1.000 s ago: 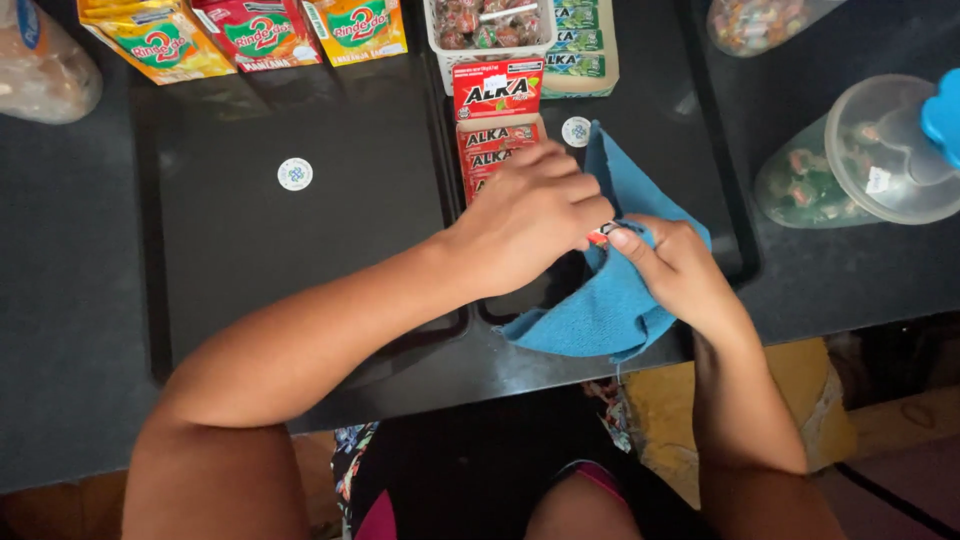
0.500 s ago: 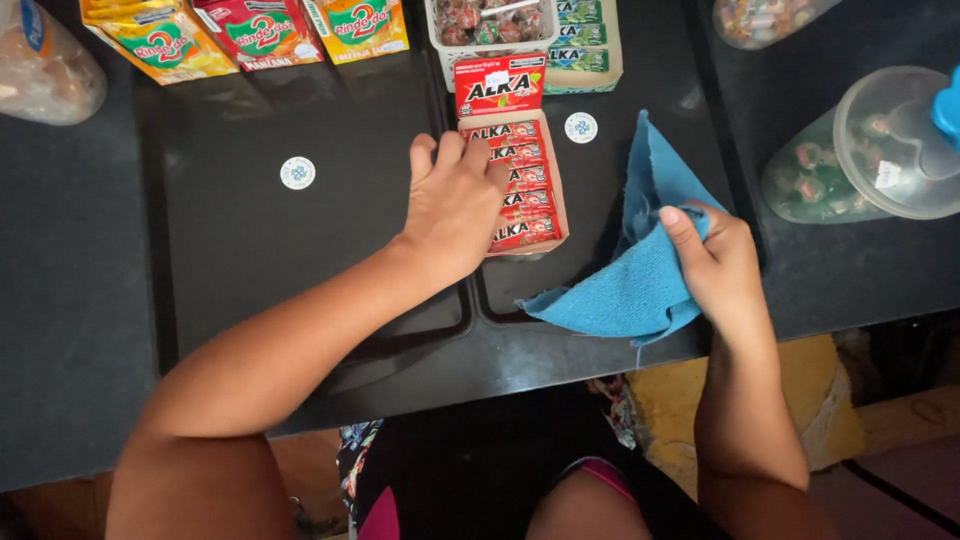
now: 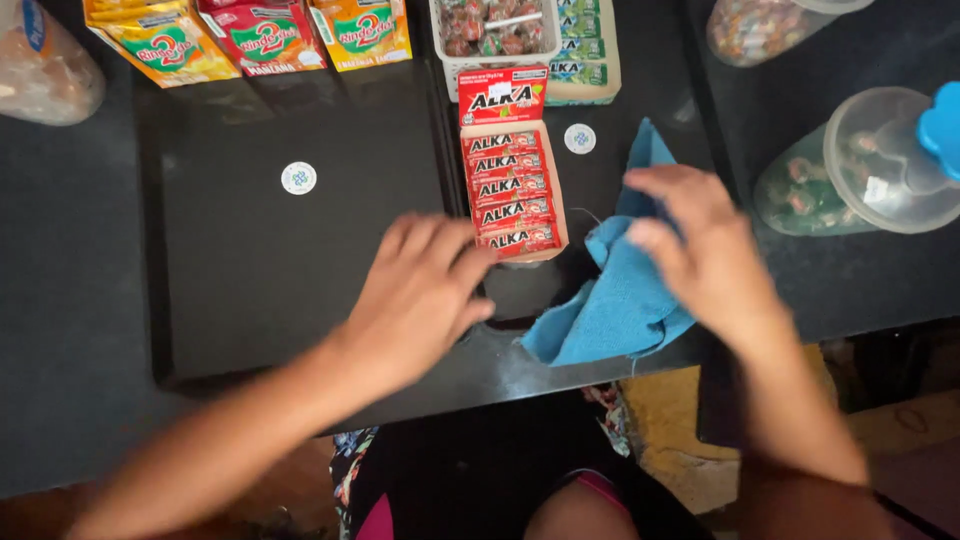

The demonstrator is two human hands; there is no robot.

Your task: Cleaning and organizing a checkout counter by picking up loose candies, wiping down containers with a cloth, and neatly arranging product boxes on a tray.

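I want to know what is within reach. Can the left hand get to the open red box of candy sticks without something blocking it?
Probably yes. The left hand lies flat just beside the open red box of candy sticks, with only bare black tray between them.

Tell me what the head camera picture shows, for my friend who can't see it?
A person's right hand rests on a blue cloth on a black counter. Their left hand lies flat, open, beside an open red box of candy sticks.
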